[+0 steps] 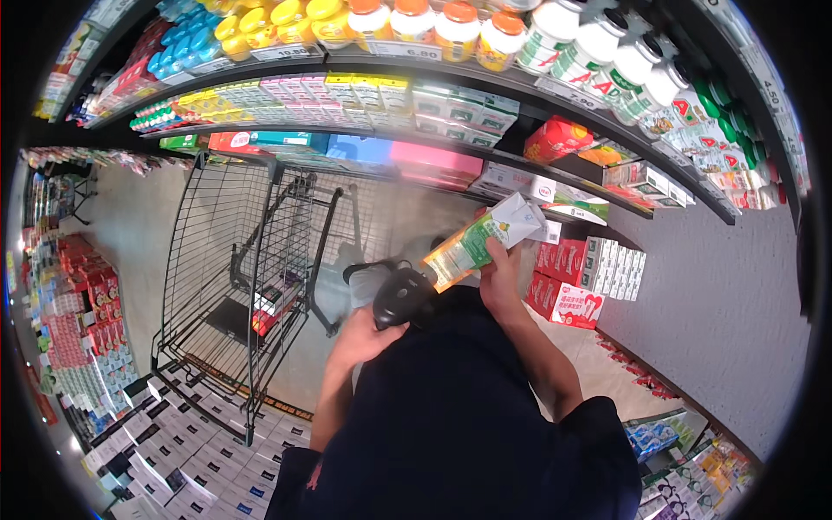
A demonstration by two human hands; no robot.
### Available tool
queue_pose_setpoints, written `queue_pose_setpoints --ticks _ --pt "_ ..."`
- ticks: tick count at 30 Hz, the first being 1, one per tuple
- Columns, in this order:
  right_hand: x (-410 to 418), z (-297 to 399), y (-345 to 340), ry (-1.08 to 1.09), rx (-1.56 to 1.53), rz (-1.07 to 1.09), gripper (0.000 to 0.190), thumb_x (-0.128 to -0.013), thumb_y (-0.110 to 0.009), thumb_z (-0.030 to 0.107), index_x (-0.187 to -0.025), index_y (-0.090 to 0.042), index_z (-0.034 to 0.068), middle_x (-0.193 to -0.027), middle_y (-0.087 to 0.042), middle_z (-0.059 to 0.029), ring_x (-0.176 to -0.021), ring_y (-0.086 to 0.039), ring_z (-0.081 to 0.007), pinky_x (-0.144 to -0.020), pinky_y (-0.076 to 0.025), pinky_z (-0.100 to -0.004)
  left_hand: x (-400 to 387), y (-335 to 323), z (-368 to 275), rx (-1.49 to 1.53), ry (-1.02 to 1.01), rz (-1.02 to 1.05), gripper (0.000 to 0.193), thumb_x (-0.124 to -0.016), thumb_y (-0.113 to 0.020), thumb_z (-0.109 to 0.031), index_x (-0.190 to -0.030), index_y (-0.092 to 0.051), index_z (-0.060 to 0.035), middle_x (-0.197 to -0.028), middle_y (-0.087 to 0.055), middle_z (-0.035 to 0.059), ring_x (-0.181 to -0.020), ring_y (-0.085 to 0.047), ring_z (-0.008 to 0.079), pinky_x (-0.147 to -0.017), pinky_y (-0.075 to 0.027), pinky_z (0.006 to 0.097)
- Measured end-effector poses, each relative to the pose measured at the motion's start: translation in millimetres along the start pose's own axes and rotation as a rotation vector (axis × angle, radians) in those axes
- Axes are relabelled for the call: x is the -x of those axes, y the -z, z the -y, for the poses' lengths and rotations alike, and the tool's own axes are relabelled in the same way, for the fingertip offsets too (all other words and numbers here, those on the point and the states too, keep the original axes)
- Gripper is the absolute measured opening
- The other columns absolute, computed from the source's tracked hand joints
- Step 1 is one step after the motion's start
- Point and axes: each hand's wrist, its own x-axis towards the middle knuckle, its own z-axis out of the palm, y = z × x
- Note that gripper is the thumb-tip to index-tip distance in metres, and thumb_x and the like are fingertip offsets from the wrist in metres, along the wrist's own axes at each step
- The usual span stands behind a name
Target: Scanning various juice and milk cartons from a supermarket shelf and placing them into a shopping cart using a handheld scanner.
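Note:
My left hand (362, 339) is wrapped around a black handheld barcode scanner (404, 298) in front of my dark shirt. The scanner's front end points at the lower end of a drink carton (480, 239), very near it; whether they touch I cannot tell. That carton is white, green and orange, bears writing and lies tilted, its top towards the upper right. Gripping its upper part from the right side is my right hand (500, 273), the thumb across the printed face.
A black wire shopping cart (257, 214) stands to the left with a few items low inside. Ahead run shelves with bottles (458, 32) and small cartons (367, 91). Red and white boxes (575, 305) are stacked at right, white boxes (188, 448) at lower left.

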Motion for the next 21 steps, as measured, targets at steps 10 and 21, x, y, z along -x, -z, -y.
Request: queue_pose_setpoints --ticks 10,21 --pt "0 -23 -3 -0.304 -0.011 0.019 0.048 -0.088 -0.053 0.029 -0.131 -0.04 0.01 -0.123 -0.051 -0.0077 -0.114 -0.05 -0.0218 -0.096 -0.041 -0.0404 26 5 19 0.216 0.18 -0.017 0.02 -0.079 -0.067 -0.015 -0.09 -0.061 0.0012 -0.065 -0.059 0.004 -0.057 -0.056 0.0096 -0.052 -0.045 0.0262" --pt "7 -74 1 -0.907 -0.144 -0.262 0.067 -0.078 -0.056 0.054 -0.13 -0.04 0.016 -0.128 -0.041 -0.0088 -0.12 -0.041 -0.0272 -0.1 -0.031 -0.0514 60 15 78 0.78 0.214 -0.629 0.023 -0.085 -0.059 -0.011 -0.101 -0.054 0.0054 -0.074 -0.059 0.0098 -0.054 -0.056 0.0145 -0.048 -0.047 0.0274"
